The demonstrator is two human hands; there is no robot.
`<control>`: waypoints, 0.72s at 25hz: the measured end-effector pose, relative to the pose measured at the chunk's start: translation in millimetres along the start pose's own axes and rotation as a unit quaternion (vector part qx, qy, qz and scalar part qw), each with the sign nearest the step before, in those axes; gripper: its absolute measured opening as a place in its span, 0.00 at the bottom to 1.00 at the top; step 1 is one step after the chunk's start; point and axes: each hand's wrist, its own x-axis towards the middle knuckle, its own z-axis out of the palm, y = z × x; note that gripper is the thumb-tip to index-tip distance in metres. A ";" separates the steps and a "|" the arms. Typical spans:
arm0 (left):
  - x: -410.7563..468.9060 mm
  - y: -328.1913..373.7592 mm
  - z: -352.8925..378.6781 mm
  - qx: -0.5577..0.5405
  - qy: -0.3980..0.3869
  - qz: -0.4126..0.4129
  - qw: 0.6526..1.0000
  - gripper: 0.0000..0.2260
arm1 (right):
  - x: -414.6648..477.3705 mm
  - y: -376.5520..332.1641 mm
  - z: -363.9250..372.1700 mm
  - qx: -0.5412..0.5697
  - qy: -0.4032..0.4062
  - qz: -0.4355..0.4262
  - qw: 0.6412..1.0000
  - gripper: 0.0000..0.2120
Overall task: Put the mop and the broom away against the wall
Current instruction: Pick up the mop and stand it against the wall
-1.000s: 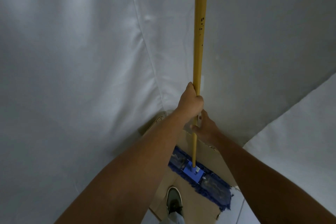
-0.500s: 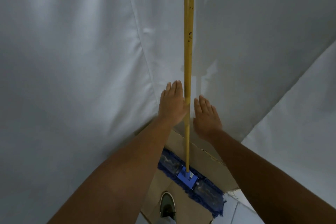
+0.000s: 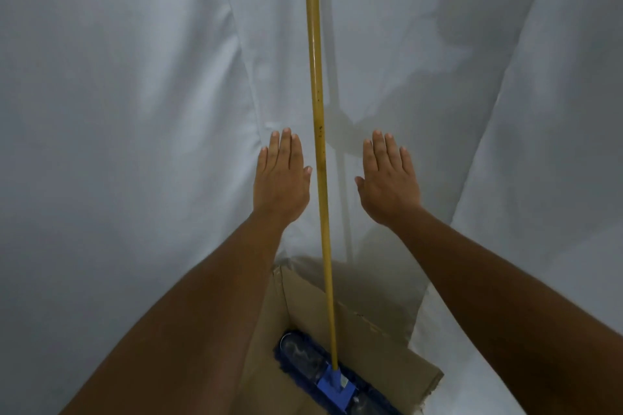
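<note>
The mop stands upright on its own, its yellow wooden handle (image 3: 317, 104) leaning against the white cloth-covered wall (image 3: 135, 111). Its blue flat head (image 3: 332, 381) rests on brown cardboard at the bottom. My left hand (image 3: 281, 178) is flat and open just left of the handle, not touching it. My right hand (image 3: 389, 178) is open a little further off on the right side, palm toward the wall. No broom is in view.
A sheet of brown cardboard (image 3: 381, 344) lies on the floor at the foot of the wall under the mop head. White cloth drapes (image 3: 526, 111) hang on both sides and form a fold at the right.
Both hands let go of the mop handle and moved apart to either side. The view shifted closer to the wall, and the mop stays upright.
</note>
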 end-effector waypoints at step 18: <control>-123.0 -78.9 -236.8 0.119 0.177 -0.120 0.970 0.28 | -29.5 -101.6 -200.1 0.077 0.189 -0.150 0.967 0.33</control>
